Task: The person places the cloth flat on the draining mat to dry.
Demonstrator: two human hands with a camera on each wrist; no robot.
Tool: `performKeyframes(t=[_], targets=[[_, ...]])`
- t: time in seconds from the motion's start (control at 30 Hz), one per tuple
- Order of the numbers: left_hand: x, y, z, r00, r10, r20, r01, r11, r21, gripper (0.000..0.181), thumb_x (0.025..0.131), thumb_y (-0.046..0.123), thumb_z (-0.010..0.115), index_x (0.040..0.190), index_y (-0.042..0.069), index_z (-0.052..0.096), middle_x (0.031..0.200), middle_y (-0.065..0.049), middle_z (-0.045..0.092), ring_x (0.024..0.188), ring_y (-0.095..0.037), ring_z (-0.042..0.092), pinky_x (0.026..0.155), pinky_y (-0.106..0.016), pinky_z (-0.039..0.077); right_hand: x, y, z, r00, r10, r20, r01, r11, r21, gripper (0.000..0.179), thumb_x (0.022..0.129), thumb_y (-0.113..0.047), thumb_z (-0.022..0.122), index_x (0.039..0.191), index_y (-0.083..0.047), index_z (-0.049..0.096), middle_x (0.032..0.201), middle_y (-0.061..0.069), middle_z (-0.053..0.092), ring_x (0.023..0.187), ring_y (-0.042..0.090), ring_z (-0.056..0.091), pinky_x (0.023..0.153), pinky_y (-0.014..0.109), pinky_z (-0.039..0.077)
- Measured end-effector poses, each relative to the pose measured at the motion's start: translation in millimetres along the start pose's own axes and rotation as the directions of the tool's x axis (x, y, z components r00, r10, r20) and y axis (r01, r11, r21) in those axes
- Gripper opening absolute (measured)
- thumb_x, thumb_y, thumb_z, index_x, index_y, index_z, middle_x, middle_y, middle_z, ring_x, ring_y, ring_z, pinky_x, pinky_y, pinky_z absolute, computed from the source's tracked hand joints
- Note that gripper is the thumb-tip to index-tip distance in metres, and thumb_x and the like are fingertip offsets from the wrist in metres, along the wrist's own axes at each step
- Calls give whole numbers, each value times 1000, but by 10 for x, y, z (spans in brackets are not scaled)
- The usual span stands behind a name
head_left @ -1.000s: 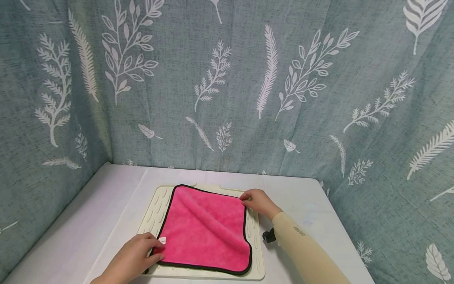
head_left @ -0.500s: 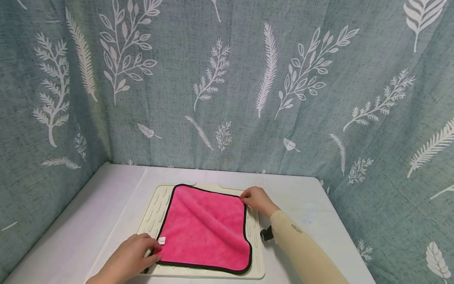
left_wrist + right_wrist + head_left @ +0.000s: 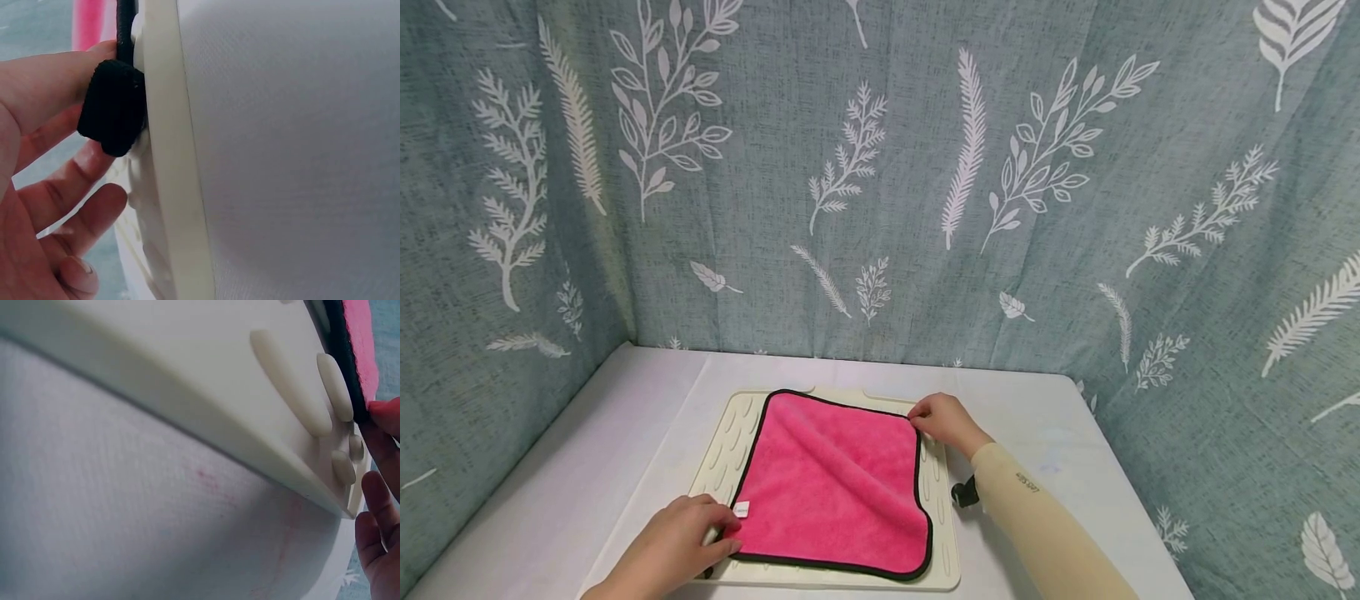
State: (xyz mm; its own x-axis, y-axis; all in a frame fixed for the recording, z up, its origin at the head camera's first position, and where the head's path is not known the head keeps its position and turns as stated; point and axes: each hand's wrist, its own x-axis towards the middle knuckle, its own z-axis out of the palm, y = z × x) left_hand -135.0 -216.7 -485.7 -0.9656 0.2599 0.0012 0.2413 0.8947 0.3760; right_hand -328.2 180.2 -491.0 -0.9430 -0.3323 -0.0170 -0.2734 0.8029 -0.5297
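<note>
A pink towel [image 3: 835, 475] with a black border lies spread over a cream tray [image 3: 730, 433] that has raised oval ridges. One diagonal fold runs across the towel, and its near right corner bulges. At the near left corner, beside a small white label [image 3: 742, 509], my left hand [image 3: 666, 542] pinches the towel. The left wrist view shows the black edging [image 3: 112, 106] folded out past the thumb, the other fingers spread loosely. My right hand [image 3: 949, 421] pinches the far right corner between thumb and index finger. In the right wrist view, that corner's black edging [image 3: 350, 369] sits just above the ridges.
The tray rests on a white-covered table [image 3: 1022, 417]. Grey-green curtains [image 3: 902, 208] with white leaf prints hang behind and at both sides. A small black object [image 3: 964, 493] shows under the right forearm's beige sleeve [image 3: 1045, 517].
</note>
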Motion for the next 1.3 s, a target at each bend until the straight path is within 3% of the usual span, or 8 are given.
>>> performKeyframes(t=[0.27, 0.53, 0.87, 1.13, 1.3], targets=[[-2, 0, 6, 998, -59, 13, 59, 998, -13, 18, 73, 33, 87, 81, 30, 71, 79, 17, 57, 80, -11, 54, 78, -41, 48, -1, -37, 12, 1000, -7, 7, 7, 1000, 5, 7, 91, -16, 71, 93, -14, 78, 90, -5, 71, 81, 11, 61, 76, 31, 52], [1, -39, 24, 1000, 7, 13, -7, 1000, 2, 16, 74, 33, 85, 80, 30, 71, 76, 20, 57, 78, -10, 54, 74, -39, 49, 11, -57, -1, 1000, -14, -6, 14, 1000, -17, 8, 90, -13, 71, 93, -13, 78, 90, -4, 71, 79, 10, 60, 75, 31, 52], [-10, -15, 5, 998, -6, 57, 7, 1000, -6, 14, 76, 33, 84, 77, 32, 70, 76, 19, 57, 78, -10, 53, 76, -41, 48, 172, -81, -76, 998, -16, -54, 14, 999, -50, 13, 91, -10, 66, 94, -11, 79, 94, -2, 72, 93, 16, 63, 82, 34, 52], [-39, -54, -8, 992, 122, 31, -122, 992, -28, 11, 79, 34, 81, 78, 34, 70, 75, 25, 55, 73, -4, 52, 68, -36, 47, 297, -52, -120, 997, -17, -70, 9, 994, -109, 14, 93, -11, 66, 97, -12, 79, 98, -1, 72, 96, 18, 65, 83, 36, 53], [-47, -68, -5, 990, 138, 33, -136, 989, -61, 11, 80, 34, 81, 77, 36, 70, 75, 25, 53, 73, -2, 51, 67, -34, 47, 320, -12, -114, 996, -18, -83, 5, 989, -147, 13, 92, -10, 67, 96, -11, 79, 98, 1, 73, 96, 21, 66, 83, 37, 53]])
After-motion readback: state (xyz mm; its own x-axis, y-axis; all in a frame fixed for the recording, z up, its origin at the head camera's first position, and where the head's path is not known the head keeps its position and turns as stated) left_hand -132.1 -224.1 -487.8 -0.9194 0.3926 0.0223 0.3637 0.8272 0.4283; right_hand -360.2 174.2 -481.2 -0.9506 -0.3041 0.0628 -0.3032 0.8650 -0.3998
